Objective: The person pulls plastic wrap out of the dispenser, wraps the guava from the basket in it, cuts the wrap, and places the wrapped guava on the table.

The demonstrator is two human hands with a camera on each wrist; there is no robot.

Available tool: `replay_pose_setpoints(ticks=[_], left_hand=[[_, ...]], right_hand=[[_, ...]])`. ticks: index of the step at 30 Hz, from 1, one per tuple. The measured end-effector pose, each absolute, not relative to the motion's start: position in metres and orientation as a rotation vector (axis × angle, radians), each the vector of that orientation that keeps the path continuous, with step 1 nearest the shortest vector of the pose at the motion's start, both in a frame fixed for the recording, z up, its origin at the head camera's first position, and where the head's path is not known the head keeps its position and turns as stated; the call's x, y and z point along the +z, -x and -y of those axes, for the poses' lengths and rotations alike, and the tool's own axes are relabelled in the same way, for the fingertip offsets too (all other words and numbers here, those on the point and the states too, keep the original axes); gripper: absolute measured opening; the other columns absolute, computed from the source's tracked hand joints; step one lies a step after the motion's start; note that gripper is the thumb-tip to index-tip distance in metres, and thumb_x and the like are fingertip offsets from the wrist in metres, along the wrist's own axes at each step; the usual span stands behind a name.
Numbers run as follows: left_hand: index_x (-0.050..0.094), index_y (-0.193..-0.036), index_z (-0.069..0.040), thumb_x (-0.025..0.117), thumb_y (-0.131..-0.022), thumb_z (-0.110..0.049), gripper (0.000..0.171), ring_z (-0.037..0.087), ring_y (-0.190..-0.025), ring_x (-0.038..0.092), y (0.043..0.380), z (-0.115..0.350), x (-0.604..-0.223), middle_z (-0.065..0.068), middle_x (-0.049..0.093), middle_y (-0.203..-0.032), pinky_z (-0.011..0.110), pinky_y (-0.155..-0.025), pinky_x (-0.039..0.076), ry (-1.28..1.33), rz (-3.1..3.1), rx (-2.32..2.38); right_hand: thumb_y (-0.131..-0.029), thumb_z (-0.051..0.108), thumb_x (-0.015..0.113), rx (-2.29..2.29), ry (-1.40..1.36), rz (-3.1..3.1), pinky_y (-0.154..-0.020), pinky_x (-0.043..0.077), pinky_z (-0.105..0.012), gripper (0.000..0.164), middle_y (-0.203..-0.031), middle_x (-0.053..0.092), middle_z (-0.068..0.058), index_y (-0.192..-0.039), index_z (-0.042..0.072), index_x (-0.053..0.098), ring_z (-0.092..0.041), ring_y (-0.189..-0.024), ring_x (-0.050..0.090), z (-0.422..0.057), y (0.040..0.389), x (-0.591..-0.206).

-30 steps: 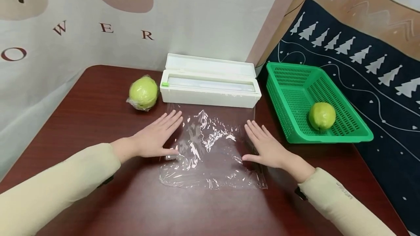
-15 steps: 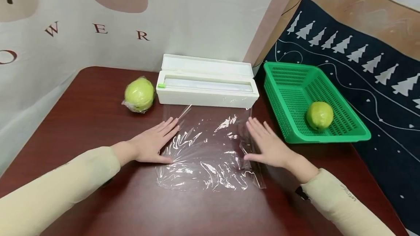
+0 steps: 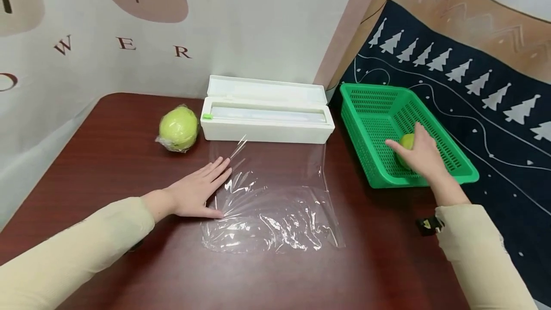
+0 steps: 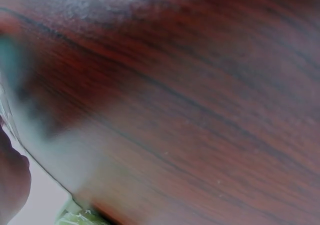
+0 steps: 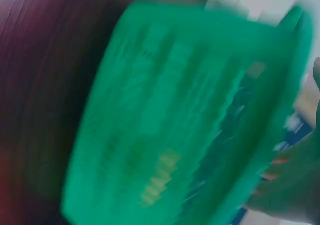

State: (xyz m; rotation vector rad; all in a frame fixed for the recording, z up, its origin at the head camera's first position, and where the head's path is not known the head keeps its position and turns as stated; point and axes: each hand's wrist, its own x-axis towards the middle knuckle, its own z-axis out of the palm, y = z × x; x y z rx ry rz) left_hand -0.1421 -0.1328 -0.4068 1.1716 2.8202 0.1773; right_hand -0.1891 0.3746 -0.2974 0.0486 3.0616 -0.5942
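My left hand (image 3: 193, 194) rests on the left edge of a sheet of plastic wrap (image 3: 280, 204), fingers straight and spread. The sheet stretches over the table from a white cling film dispenser (image 3: 267, 128) whose lid stands up. My right hand (image 3: 419, 154) is over a green basket (image 3: 374, 176), thumb and fingers spread above a green fruit (image 3: 403, 159), which it partly hides; contact cannot be told. The right wrist view shows the basket (image 5: 150, 110) blurred, with my hand (image 5: 290, 185) at the right edge. Left of the dispenser sits a green fruit wrapped in film (image 3: 178, 128).
The dark red-brown table (image 3: 258, 281) carries everything. A pale printed cloth (image 3: 258, 23) hangs behind it, and a dark cloth with white trees (image 3: 508, 157) hangs on the right. The dispenser stands between the wrapped fruit and the basket.
My right hand has left the right side of the plastic wrap and moved right, over the basket. My left hand stays on the film's left edge, and the film now lies flatter.
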Motion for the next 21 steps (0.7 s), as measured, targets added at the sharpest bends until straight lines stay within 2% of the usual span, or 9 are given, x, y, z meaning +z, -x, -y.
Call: replay_pose_setpoints(ticks=[5, 11, 16, 21], left_hand=[[0.025, -0.144, 0.005, 0.054, -0.079, -0.068, 0.102, 0.042, -0.142, 0.013, 0.142, 0.132, -0.405, 0.025, 0.013, -0.154, 0.049, -0.114, 0.021, -1.182, -2.812, 0.168], [0.025, -0.144, 0.005, 0.053, -0.079, -0.068, 0.102, 0.043, -0.141, 0.013, 0.139, 0.134, -0.402, 0.026, 0.014, -0.153, 0.05, -0.114, 0.021, -1.157, -2.812, 0.174], [0.027, -0.144, 0.006, 0.054, -0.079, -0.067, 0.102, 0.043, -0.141, 0.013, 0.139, 0.133, -0.402, 0.026, 0.014, -0.153, 0.05, -0.114, 0.021, -1.159, -2.815, 0.171], [0.027, -0.143, 0.006, 0.055, -0.079, -0.066, 0.101, 0.043, -0.141, 0.013, 0.139, 0.131, -0.401, 0.026, 0.014, -0.153, 0.05, -0.114, 0.022, -1.165, -2.807, 0.164]], right_hand=[[-0.086, 0.066, 0.042, -0.644, -0.286, -2.903, -0.104, 0.008, -0.071, 0.112, -0.145, -0.019, -0.038, -0.139, -0.006, -0.028, -0.06, -0.131, -0.008, -0.412, 0.203, -0.308], [-0.083, 0.072, 0.039, -0.654, -0.387, -2.767, -0.104, 0.011, -0.07, 0.119, -0.141, -0.022, -0.041, -0.134, -0.009, -0.032, -0.06, -0.131, -0.007, -0.422, 0.214, -0.309], [-0.084, 0.071, 0.035, -0.653, -0.46, -2.68, -0.105, 0.018, -0.067, 0.119, -0.139, -0.014, -0.047, -0.132, -0.015, -0.031, -0.061, -0.13, 0.002, -0.425, 0.217, -0.311], [-0.089, 0.057, 0.039, -0.615, -0.46, -2.693, -0.098, 0.031, -0.063, 0.108, -0.133, 0.007, -0.052, -0.133, -0.024, -0.017, -0.059, -0.122, 0.023, -0.429, 0.215, -0.318]])
